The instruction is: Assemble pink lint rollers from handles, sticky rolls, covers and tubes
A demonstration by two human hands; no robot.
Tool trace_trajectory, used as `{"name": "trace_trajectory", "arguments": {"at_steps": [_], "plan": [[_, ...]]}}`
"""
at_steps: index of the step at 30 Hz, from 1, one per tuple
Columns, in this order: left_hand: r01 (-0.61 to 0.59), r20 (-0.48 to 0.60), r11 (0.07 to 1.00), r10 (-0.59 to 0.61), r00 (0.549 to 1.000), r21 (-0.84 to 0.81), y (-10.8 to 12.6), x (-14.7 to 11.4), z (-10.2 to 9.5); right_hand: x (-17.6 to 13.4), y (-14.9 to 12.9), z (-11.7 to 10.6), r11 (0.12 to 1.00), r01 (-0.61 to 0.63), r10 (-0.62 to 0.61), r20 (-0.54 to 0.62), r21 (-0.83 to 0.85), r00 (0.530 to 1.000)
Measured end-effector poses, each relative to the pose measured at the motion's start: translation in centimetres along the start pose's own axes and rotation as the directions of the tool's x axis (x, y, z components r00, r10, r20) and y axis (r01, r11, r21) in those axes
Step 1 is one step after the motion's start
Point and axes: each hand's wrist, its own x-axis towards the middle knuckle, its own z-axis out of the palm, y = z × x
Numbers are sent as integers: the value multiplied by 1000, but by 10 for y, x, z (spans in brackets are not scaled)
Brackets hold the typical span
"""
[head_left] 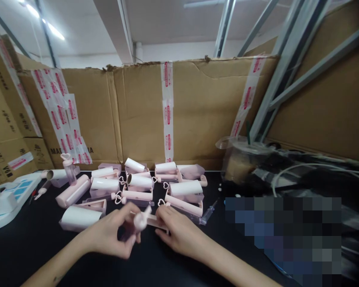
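Observation:
In the middle foreground my left hand [115, 231] pinches a small pale pink plastic piece [141, 220] between thumb and fingers; motion blurs its shape. Close beside it, my right hand [176, 229] grips a pale pink plastic holder frame [155, 222], whose far side is hidden by the fingers. I cannot tell whether the two pieces touch. Just beyond my hands lie several white rolls [185, 187], pink holders [184, 204] and heart-shaped pink handles [118, 197]. A screwdriver [209, 213] with a translucent handle rests right of my right hand.
Left of my hands a white roll [81, 217] lies on the black table [113, 271]. A white plastic device [6, 207] stands at the left edge. At the right are a bagged drink cup [242, 159] and dark clutter with cables. A taped cardboard wall [137, 115] closes the back.

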Motion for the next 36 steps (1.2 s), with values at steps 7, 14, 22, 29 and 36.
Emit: {"name": "trace_trajectory", "arguments": {"at_steps": [7,14,22,29,36], "plan": [[-357,-696,861,6,718,-362,-17,3,3,3,14,-9,634,-217,224,92,742,970],[103,-447,993,-64,892,65,-15,8,14,10,4,-31,36,-135,233,123,990,965],[155,-289,978,-110,951,139,-25,12,30,12,13,-15,474,-82,228,-32,877,973],[119,-338,975,-178,924,-189,-29,17,30,10,13,-19,422,-168,191,94,891,977],[-119,-410,586,-395,822,-802,-22,24,25,7,6,-20,281,-148,295,61,948,953]]}}
